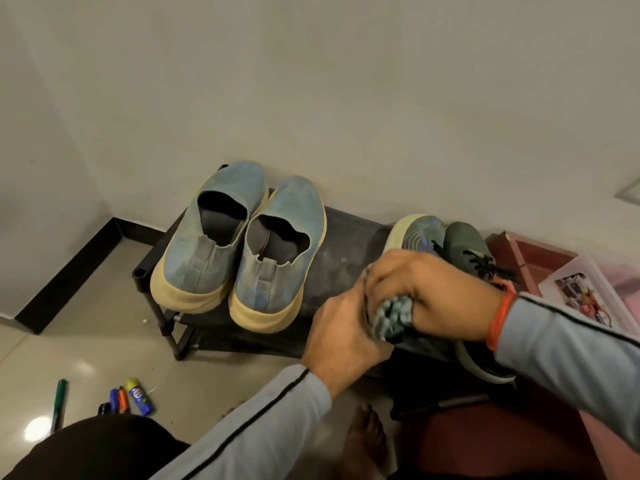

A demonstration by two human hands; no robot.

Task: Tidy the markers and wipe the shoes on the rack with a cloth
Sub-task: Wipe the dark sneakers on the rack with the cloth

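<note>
Dusty blue shoes (239, 244) paired on rack (346, 244); markers (117, 400) on floor, lwr left.

A low rack (339, 251) stands against the far wall (311, 81). On its left part sits a pair of slip-on shoes (239, 247), side by side and touching. On its right part sit two laced shoes (446, 240), just behind both hands: the left hand (341, 336) and right hand (429, 292) meet over a cloth (391, 318). On the floor (104, 327), near left, lie the markers (117, 400) and a small tube (138, 396). A box (588, 292) stands right of the rack.
</note>
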